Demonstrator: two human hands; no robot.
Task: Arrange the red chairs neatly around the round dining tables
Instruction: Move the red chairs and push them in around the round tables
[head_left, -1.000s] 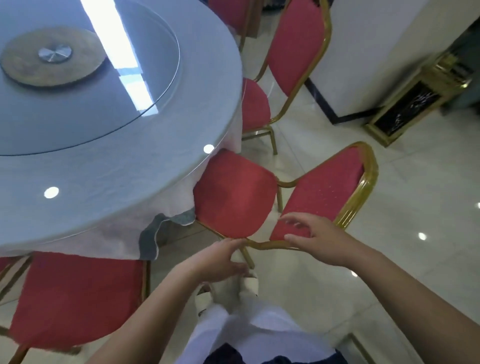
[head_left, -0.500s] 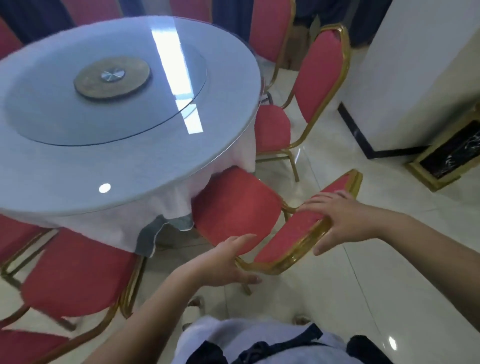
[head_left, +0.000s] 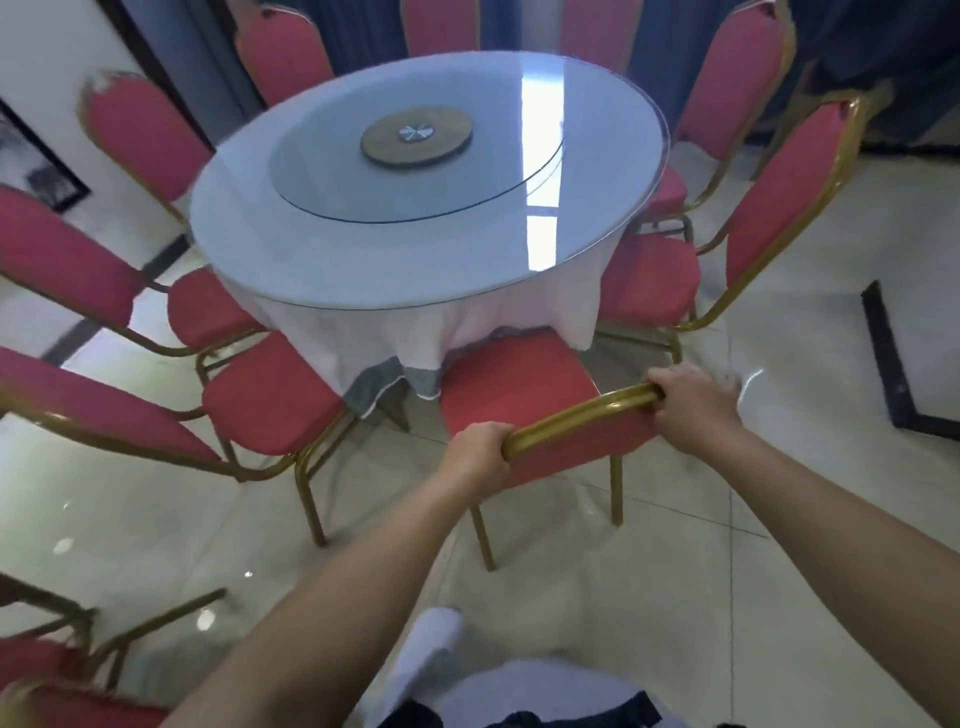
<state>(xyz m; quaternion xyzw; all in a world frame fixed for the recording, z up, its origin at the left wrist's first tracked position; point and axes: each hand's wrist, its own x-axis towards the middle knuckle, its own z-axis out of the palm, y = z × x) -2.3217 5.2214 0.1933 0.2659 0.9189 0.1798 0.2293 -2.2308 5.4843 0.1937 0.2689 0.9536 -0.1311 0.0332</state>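
Note:
A red chair with a gold frame stands right in front of me, its seat tucked under the cloth of the round table. My left hand grips the left end of the chair's gold top rail. My right hand grips the right end of the same rail. The backrest is seen nearly edge-on from above. Several more red chairs ring the table, such as one to the left and one to the right.
The table carries a glass top with a round wooden turntable hub. A dark-trimmed wall base lies at the right. Parts of another chair show at the lower left. Glossy tiled floor spreads around me.
The chair, tilted and turned sideways before, now stands upright facing the table. Both hands moved from loose touches on its frame to firm grips on the top rail. My view lifted and swung left.

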